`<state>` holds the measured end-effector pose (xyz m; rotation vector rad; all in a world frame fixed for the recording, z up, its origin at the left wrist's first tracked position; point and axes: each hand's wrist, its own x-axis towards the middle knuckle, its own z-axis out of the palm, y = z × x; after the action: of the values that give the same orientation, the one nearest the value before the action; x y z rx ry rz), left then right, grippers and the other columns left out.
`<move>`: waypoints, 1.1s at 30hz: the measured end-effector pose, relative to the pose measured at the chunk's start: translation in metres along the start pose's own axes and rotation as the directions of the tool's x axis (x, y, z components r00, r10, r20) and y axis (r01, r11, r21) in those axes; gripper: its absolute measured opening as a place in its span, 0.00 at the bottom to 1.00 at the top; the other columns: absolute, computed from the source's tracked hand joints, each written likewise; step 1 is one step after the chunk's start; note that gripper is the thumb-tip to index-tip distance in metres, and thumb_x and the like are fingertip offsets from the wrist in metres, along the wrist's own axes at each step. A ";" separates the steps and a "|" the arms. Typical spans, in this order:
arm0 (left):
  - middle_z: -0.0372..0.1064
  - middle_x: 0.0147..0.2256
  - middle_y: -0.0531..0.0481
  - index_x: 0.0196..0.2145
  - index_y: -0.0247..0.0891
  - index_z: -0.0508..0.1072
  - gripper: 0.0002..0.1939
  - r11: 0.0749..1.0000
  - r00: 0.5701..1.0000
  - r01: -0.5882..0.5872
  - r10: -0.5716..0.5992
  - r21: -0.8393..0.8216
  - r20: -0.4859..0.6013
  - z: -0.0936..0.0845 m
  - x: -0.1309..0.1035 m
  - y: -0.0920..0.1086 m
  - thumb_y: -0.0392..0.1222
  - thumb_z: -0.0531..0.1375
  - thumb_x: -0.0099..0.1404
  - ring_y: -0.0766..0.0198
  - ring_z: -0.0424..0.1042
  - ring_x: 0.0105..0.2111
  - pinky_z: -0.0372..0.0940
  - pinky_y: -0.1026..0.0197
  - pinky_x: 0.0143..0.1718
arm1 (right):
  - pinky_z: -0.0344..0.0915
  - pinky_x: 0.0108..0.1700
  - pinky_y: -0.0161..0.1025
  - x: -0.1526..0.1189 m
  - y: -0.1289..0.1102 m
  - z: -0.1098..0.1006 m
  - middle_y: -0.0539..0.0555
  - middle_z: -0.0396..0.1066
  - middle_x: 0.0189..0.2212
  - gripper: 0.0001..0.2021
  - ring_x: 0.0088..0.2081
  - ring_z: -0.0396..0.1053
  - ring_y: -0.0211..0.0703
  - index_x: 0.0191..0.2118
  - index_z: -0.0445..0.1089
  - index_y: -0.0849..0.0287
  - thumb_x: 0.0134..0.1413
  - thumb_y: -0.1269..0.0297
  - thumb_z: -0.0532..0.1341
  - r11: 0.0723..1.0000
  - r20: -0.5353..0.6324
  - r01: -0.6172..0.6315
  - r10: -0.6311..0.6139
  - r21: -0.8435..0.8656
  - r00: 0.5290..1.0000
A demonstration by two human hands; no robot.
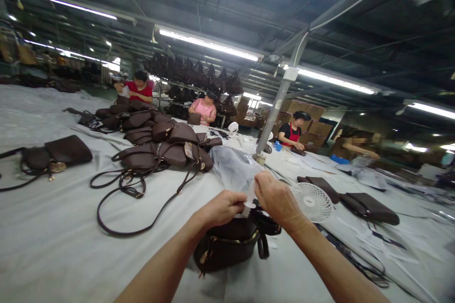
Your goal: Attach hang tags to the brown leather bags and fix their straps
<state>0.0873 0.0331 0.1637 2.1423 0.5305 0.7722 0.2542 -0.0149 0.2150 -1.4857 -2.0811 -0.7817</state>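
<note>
My left hand (223, 207) is closed in a pinch on a small white piece of paper (250, 197). On the other side of that piece my right hand (275, 198) is closed too, its thumb and fingers gripping the upper edge. Right below both hands a dark brown backpack (231, 245) with a gold zipper sits on the table, its black strap hanging at the right. Behind the fingers lies a clear plastic bag (232, 168). My hands partly cover the top of the backpack.
A pile of brown bags (167, 137) with loose straps lies beyond to the left. Another brown bag (69, 150) is farther left. A white round fan (313, 202) stands right of my hand, near brown pouches (371, 207). A metal post (280, 104) rises ahead; several co-workers are behind.
</note>
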 end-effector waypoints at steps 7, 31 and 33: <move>0.61 0.28 0.56 0.34 0.35 0.70 0.09 0.991 0.986 -0.123 0.127 -0.046 0.110 -0.018 0.007 0.009 0.37 0.50 0.62 0.66 0.60 0.30 0.56 0.67 0.33 | 0.50 0.16 0.30 0.025 -0.004 -0.017 0.43 0.66 0.16 0.08 0.13 0.56 0.32 0.33 0.58 0.55 0.53 0.58 0.55 0.300 0.598 -0.637 0.222 0.709 0.770; 0.69 0.34 0.51 0.40 0.34 0.71 0.12 0.946 0.986 -0.164 0.154 0.281 0.060 -0.052 0.008 0.019 0.39 0.64 0.58 0.62 0.68 0.35 0.62 0.64 0.36 | 0.62 0.38 0.36 0.015 -0.005 -0.041 0.54 0.74 0.33 0.12 0.36 0.71 0.45 0.41 0.68 0.59 0.52 0.70 0.52 0.928 0.620 -0.168 -0.082 0.334 0.780; 0.69 0.35 0.47 0.39 0.35 0.70 0.06 0.874 0.928 -0.154 0.289 0.461 -0.237 -0.031 -0.013 0.023 0.38 0.59 0.64 0.61 0.68 0.37 0.63 0.61 0.38 | 0.62 0.37 0.36 0.023 0.005 -0.040 0.52 0.72 0.28 0.12 0.33 0.69 0.43 0.40 0.68 0.60 0.51 0.71 0.51 0.905 0.662 -0.203 -0.107 0.374 0.742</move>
<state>0.0591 0.0283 0.1927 2.5489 0.6688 1.2175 0.2533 -0.0251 0.2607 -1.6990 -2.4698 0.3181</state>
